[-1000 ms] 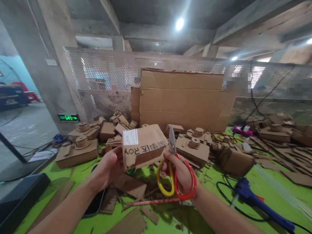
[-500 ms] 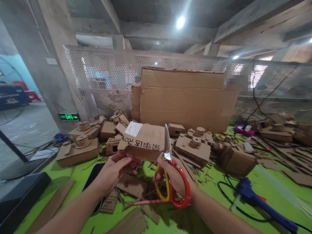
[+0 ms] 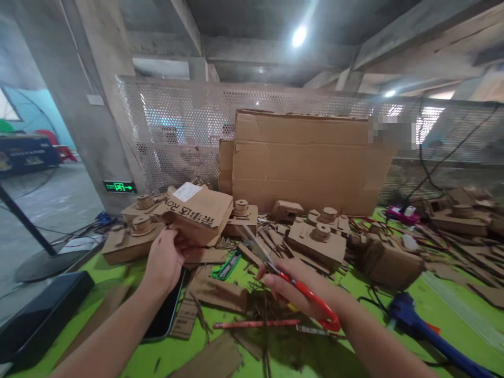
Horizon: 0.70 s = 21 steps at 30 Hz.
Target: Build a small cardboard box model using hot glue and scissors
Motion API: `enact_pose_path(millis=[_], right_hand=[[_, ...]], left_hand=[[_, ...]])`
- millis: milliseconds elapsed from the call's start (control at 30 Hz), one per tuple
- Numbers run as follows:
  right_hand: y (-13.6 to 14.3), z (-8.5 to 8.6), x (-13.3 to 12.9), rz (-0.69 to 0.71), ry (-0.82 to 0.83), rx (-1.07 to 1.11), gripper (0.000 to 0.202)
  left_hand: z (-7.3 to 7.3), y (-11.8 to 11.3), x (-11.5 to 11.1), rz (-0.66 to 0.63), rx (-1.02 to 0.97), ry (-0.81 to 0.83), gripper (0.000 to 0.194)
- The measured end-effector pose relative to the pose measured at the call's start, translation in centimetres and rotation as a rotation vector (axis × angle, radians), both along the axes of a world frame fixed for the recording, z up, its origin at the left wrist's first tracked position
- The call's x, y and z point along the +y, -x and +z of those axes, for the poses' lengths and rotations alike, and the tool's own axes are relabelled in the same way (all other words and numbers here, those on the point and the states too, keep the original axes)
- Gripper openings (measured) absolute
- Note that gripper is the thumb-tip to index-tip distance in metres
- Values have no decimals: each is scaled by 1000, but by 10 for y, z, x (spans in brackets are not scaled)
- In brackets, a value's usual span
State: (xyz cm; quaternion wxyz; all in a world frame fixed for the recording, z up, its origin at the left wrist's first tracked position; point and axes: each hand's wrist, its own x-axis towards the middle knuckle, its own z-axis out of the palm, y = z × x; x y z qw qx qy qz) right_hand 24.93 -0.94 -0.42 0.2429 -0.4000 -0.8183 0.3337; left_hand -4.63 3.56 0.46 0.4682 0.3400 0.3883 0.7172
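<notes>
My left hand (image 3: 167, 257) grips the near lower edge of a small cardboard box (image 3: 208, 202) with black printing and a white label, held tilted above the table. In my right hand (image 3: 299, 283) is a pair of scissors (image 3: 305, 290) with red and yellow handles. The blades point up and to the left, apart from the box, and look closed or nearly so, though motion blurs them. Under the hands lie cardboard scraps (image 3: 220, 294), a red pencil-like stick (image 3: 255, 324) and a green-edged cutter (image 3: 227, 265).
Several cardboard camera models (image 3: 317, 241) line the back of the green table. Behind them stands a large cardboard sheet (image 3: 307, 163). A blue glue gun (image 3: 425, 325) with its cable lies at right. A phone (image 3: 165, 315) and a black box-shaped object (image 3: 45, 315) are at left.
The cardboard box has moved left and turned in my left hand. My right hand has drawn the scissors away from it and tipped them over to the left. The view has shifted slightly.
</notes>
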Motion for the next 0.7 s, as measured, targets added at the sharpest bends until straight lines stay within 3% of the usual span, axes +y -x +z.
enact_pose_path(millis=[100,233,500,700], right_hand=[[-1,6,1,22,-120,-164,40],[3,3,1,-13,-159,-286,36],[8,4,-2,-62,-146,-333,40],[11,4,-3,-49,-121,-284,42]], left_hand=[[0,2,0,33,-4,-30,13],[-3,-1,-3,-25,39,-67,6],[-13,-14,-11,-166,103,-19,14],[-13,-18,-17,-224,107,-30,19]])
